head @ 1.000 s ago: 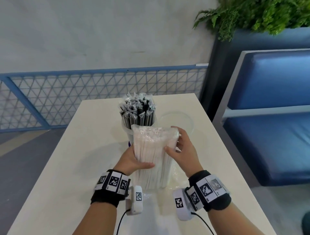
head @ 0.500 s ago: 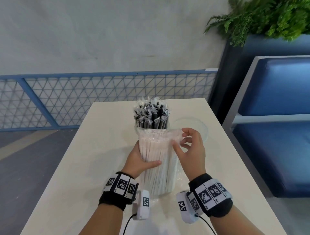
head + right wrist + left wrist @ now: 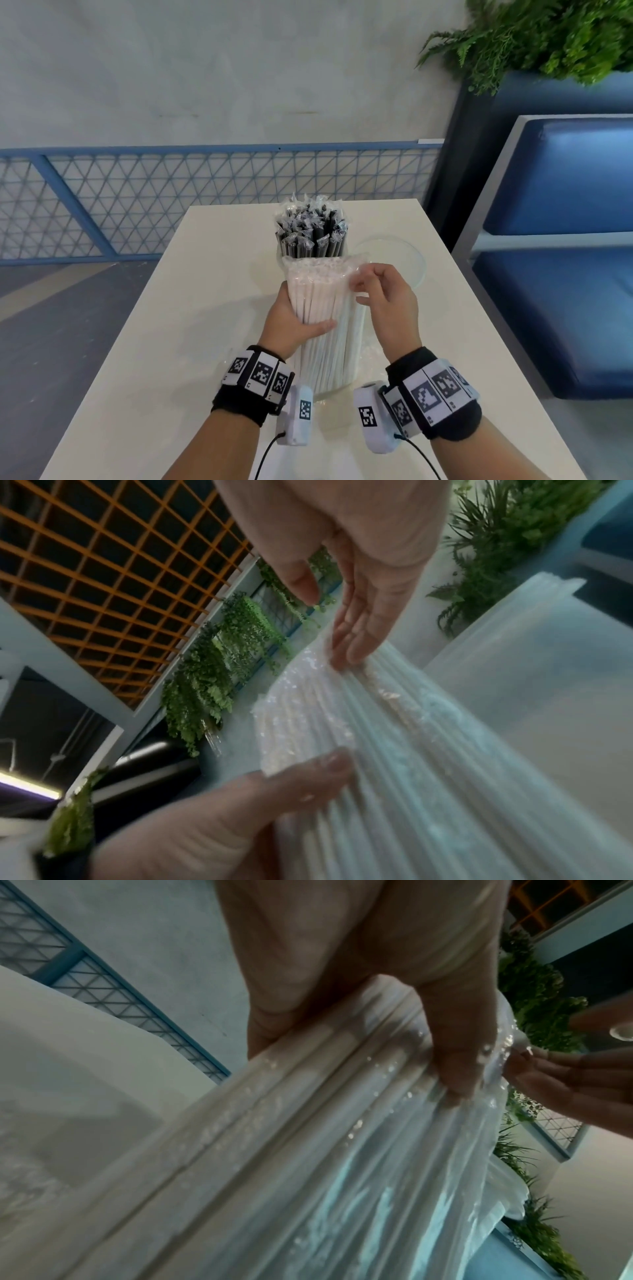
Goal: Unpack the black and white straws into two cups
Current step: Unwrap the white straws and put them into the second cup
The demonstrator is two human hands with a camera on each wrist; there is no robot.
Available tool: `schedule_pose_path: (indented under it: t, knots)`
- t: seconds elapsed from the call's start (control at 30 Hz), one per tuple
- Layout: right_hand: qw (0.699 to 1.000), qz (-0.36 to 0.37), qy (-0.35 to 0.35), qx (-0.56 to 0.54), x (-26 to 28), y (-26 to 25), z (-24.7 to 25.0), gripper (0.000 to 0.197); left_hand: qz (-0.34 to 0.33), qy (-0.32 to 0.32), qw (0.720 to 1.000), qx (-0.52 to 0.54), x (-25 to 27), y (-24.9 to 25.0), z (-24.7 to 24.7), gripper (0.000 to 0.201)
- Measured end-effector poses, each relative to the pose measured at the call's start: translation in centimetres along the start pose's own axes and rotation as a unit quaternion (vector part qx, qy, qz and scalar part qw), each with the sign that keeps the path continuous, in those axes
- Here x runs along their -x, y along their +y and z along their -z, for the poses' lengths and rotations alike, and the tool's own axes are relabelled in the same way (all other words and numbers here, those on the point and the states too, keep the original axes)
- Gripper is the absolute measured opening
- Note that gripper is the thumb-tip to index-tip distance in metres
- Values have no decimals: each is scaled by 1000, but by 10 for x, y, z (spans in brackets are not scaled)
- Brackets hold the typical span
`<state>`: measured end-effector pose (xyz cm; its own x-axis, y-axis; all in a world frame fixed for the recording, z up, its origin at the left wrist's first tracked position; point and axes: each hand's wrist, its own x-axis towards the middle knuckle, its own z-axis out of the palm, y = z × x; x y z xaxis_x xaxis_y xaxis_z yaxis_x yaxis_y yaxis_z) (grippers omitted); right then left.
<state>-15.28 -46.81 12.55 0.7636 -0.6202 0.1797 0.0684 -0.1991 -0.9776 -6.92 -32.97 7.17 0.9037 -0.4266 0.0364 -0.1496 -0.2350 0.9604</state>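
A pack of white straws [image 3: 329,342] in clear plastic wrap stands upright on the table [image 3: 171,342] in front of me. My left hand [image 3: 294,318] grips its middle, thumb across the front. My right hand [image 3: 383,301] is at the pack's top right corner, its fingertips [image 3: 352,647] touching the wrap while the thumb stays apart. The left wrist view shows my left hand [image 3: 342,961] round the pack of white straws [image 3: 308,1150]. Behind the pack, black straws [image 3: 311,233] stand in a clear cup. An empty clear cup [image 3: 407,253] sits to its right.
A blue padded bench [image 3: 555,274] runs along the table's right side. A dark planter with green ferns [image 3: 534,37] stands at the back right. Behind the table are a blue mesh fence [image 3: 137,198] and a grey wall.
My right hand left its hold on the pack's right side and moved up to the top corner, fingers loosened. The left hand keeps its grip. The head view shifted slightly.
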Motion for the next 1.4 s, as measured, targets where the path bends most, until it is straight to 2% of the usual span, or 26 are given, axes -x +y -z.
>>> schedule_pose_path:
  t: [0.13,0.3,0.43,0.5,0.57,0.63,0.67,0.73,0.77,0.8,0.83,0.9,0.97,1.07,1.17,1.27,1.4]
  knots:
    - [998,-50,-32,5,0,-7,-2,14,9,6,1000,9,1,-2,0,85]
    - [990,-88,-65,-88,-5,-25,2,16,3,2,1000,-1,1,-2,-2,88]
    - [950,-163,-98,-248,-8,-40,4,7,-2,-7,1000,-12,1,1,-3,86]
    - [924,-195,-73,-322,-13,-47,6,13,4,-18,1000,-11,1,1,-2,88]
    - [898,-216,-55,-379,-17,-54,9,11,0,-30,999,-11,3,0,-2,89]
    - [899,-206,-55,-382,-17,-56,9,8,-10,-28,999,-12,3,-2,0,90]
    - [915,-190,-50,-353,-15,-54,7,12,-13,-24,1000,-13,3,-2,0,91]
    - [965,-116,-33,-231,-6,-46,4,9,-14,-20,1000,-17,3,-4,1,93]
    - [989,-58,-29,-136,0,-42,3,7,-13,-22,1000,-18,3,-4,0,94]
    - [999,16,-35,-16,4,-36,1,10,-13,-22,999,-19,3,-4,0,93]
    - [989,96,-52,101,6,-32,0,14,-12,-21,1000,-19,3,-4,-1,91]
    - [935,231,-78,258,4,-32,-4,22,-11,-19,1000,-12,5,-2,-1,85]
    - [900,280,-100,318,-7,-42,-6,32,-14,-25,1000,-9,6,-1,-1,84]
    - [877,240,-174,378,-27,-64,-1,36,-16,-35,999,-16,8,1,-1,84]
    - [818,202,-258,472,-37,-80,9,25,-23,-39,999,-29,10,3,-1,84]
    - [760,179,-347,520,-36,-84,9,46,-25,-52,998,-40,9,6,1,86]
    - [740,200,-351,539,-33,-78,1,47,-23,-65,997,-47,8,7,2,88]
